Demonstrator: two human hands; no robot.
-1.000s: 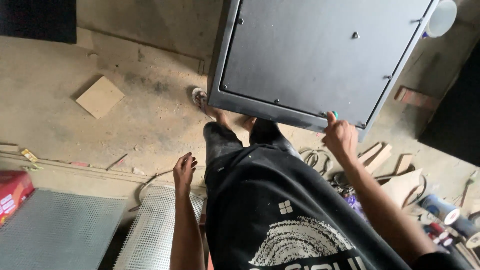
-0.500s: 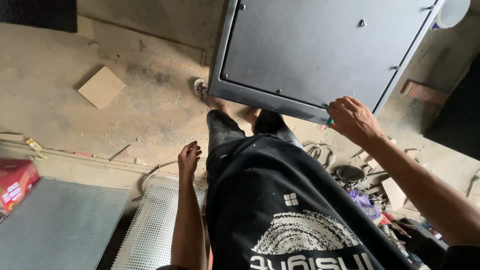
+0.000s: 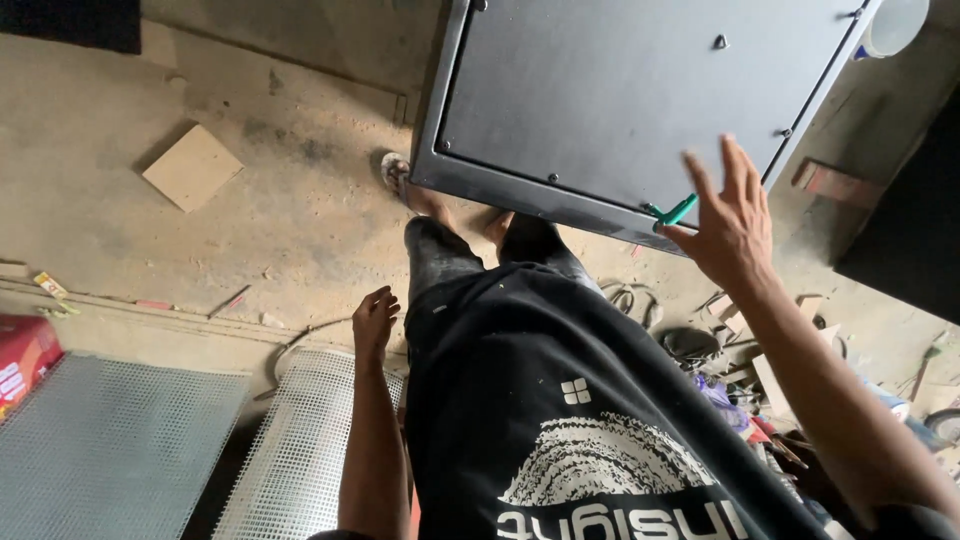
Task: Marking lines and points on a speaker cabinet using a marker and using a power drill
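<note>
A dark grey metal panel (image 3: 640, 100), flat-faced with a raised frame and small screws along its edges, fills the upper middle of the view, tilted so that its lower edge runs down toward the right. On that lower edge, near the right corner, sits a small green clip (image 3: 676, 211). The right hand (image 3: 728, 225) is raised just beside this corner with its fingers spread wide and its palm turned toward the panel; it grips nothing, and the thumb lies close to the green clip, though whether it touches it cannot be told. The left hand (image 3: 374, 322) hangs low beside the person's leg, well apart from the panel, fingers loosely curled and holding nothing.

Below the panel stands the person's own body, in a black shirt (image 3: 570, 420) with a white print and dark trousers, with one foot (image 3: 400, 178) showing at the panel's lower left corner on the dusty concrete floor (image 3: 300, 210). A square piece of cardboard (image 3: 193, 167) lies on the floor to the left. Two sheets of perforated metal mesh (image 3: 110, 450) lie at the lower left, with a red box (image 3: 22, 355) at the far left edge. To the right, under the right arm, lie scattered wood offcuts (image 3: 770, 380) and tangled cables. A white bucket (image 3: 893, 25) shows at the upper right corner.
</note>
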